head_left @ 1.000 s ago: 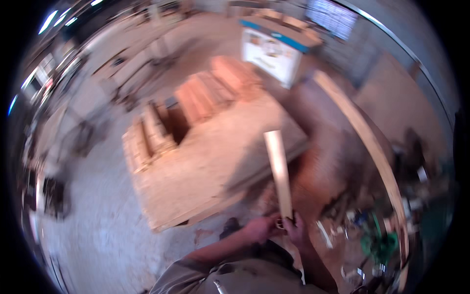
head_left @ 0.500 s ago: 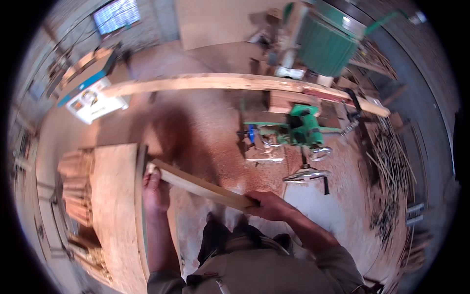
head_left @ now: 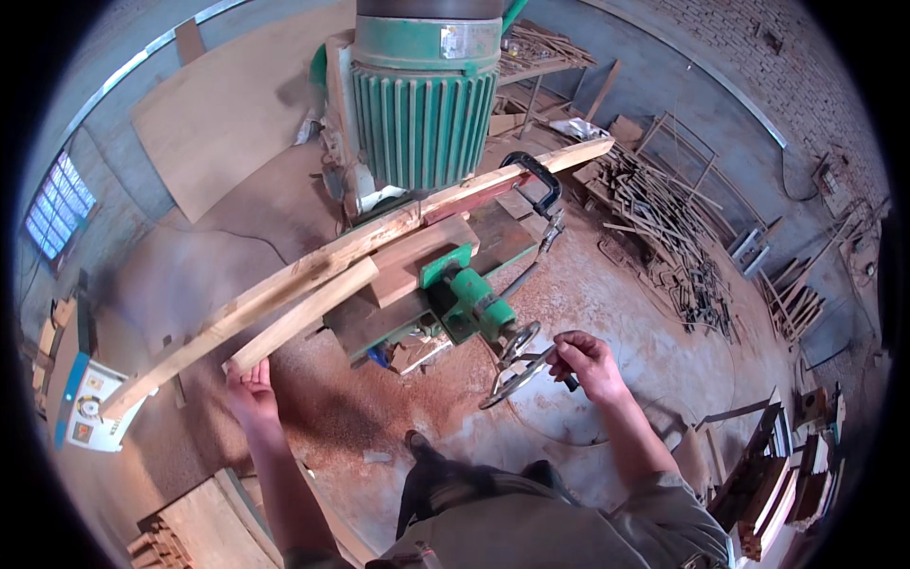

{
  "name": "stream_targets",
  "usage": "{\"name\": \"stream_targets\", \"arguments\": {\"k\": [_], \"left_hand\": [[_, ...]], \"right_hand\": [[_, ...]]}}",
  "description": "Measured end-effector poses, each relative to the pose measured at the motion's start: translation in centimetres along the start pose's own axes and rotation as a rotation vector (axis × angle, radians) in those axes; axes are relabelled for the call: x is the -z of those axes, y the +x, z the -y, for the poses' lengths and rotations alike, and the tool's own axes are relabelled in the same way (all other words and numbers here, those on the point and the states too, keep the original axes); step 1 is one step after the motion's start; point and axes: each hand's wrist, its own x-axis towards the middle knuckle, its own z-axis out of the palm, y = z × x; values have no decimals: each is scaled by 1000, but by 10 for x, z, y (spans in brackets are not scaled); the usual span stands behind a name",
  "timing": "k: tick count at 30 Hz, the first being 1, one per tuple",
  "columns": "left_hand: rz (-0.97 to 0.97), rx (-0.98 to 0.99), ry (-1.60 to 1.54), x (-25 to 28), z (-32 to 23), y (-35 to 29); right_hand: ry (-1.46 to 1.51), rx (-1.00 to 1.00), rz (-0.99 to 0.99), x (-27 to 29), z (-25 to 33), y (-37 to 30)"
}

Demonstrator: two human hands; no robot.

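A short pale wooden batten (head_left: pixel 308 316) reaches from my left hand (head_left: pixel 252 391) to the green machine. My left fingers are bent around its near end from below; its far end meets a wooden block (head_left: pixel 408 264) beside the machine's green clamp cylinder (head_left: pixel 479 302). My right hand (head_left: pixel 585 364) is closed on the rim of a metal handwheel (head_left: pixel 517 381) at the machine's front. A smaller handwheel (head_left: pixel 520 341) sits just above it. Behind the batten runs a long wooden beam (head_left: pixel 284 277), with a black C-clamp (head_left: pixel 536 180) near its far right end.
A large ribbed green motor (head_left: pixel 427 128) stands over the beam. At the left, a white and blue machine (head_left: pixel 90 408) sits under the beam's near end. Scrap sticks (head_left: pixel 664 237) pile up along the right. Stacked boards (head_left: pixel 773 484) lie at the lower right, a wooden-topped bench (head_left: pixel 213 526) lower left.
My view has swung right toward the green machine. The batten, held in both hands before, now lies against the machine; my right hand has left it and taken the handwheel.
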Motion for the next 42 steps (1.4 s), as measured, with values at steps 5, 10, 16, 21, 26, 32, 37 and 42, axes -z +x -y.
{"name": "stream_targets", "arguments": {"k": [5,10,16,21,26,32,37,42], "left_hand": [[-59,73,73,-25,43,79],[-84,110,140,-40,87,109],[-151,92,172,-51,114,112],[-149,69,184,-50,129,112],[-142,24,242,-67,152,102],[-211,19,330,-90,164,86],[-203,-19,377,-85,167,88],[-227,-30,416,-97,171,85]], "right_hand": [[17,-102,-132,-2,-9,-5],[12,-140,-191,6,-26,-5],[39,-178,-220,17,-35,8],[57,-194,-174,27,-41,31],[79,-185,-136,41,-43,46],[39,-182,-136,55,-44,62],[122,-111,-217,49,-52,108],[653,-251,-165,38,-72,180]]}}
